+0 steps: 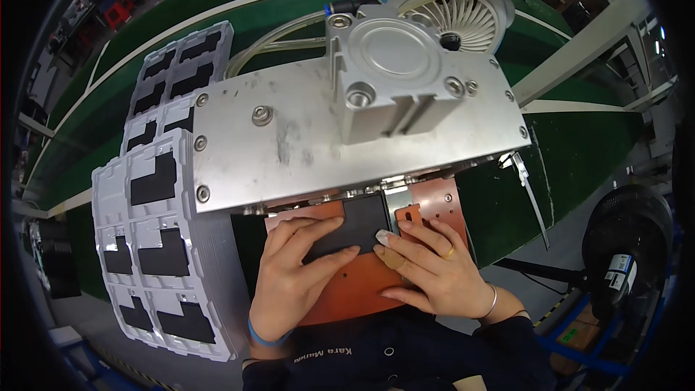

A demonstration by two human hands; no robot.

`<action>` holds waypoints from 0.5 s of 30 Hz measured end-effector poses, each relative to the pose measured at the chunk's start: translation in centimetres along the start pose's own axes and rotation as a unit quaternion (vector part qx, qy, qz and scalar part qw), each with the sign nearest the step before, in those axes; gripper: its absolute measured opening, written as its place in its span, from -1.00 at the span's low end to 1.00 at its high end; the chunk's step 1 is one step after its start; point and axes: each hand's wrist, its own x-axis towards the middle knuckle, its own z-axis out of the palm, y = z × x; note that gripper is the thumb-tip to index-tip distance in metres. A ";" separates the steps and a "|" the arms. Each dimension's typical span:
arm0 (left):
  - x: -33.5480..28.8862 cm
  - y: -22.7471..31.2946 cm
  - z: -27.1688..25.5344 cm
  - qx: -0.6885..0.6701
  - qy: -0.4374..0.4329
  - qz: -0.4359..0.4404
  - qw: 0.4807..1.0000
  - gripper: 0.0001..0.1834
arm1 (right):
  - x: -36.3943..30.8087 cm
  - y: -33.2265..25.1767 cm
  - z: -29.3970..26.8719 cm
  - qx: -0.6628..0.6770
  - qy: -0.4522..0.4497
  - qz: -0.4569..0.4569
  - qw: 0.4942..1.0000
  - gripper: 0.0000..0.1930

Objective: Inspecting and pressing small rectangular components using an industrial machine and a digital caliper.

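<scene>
A flat black L-shaped piece (pixel 365 219) lies on the orange plate (pixel 362 286), its far edge at the metal press. My left hand (pixel 293 264) grips the piece's left arm between thumb and fingers. My right hand (pixel 438 268) rests to its right, fingers stretched out and thumb apart. Its fingertips, one in a white cover and one in a tan wrap, touch the piece's right edge. Beside those fingers sits a small orange slotted block (pixel 409 216). The undersides of both hands' fingers are partly hidden.
The silver press (pixel 289 134), topped by a cylinder block (pixel 398 58), overhangs the work. White trays (pixel 156 246) with black L-shaped pieces are stacked at left. Behind the press stands a fan (pixel 463 18); a dark round fan (pixel 626 235) is at right, above a blue frame.
</scene>
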 end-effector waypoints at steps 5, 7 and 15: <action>-0.8 1.0 0.0 0.046 0.022 0.041 0.998 -0.67 | 0.3 1.2 -1.7 0.139 0.180 0.038 0.973 -0.48; -1.9 1.8 -0.4 0.071 0.035 0.052 0.996 -0.66 | 1.0 0.9 -2.4 0.235 0.185 0.146 0.943 -0.54; -4.6 4.7 -2.6 0.163 0.057 0.149 0.974 -0.67 | 3.1 0.4 -3.4 0.575 -0.017 0.222 0.788 -0.81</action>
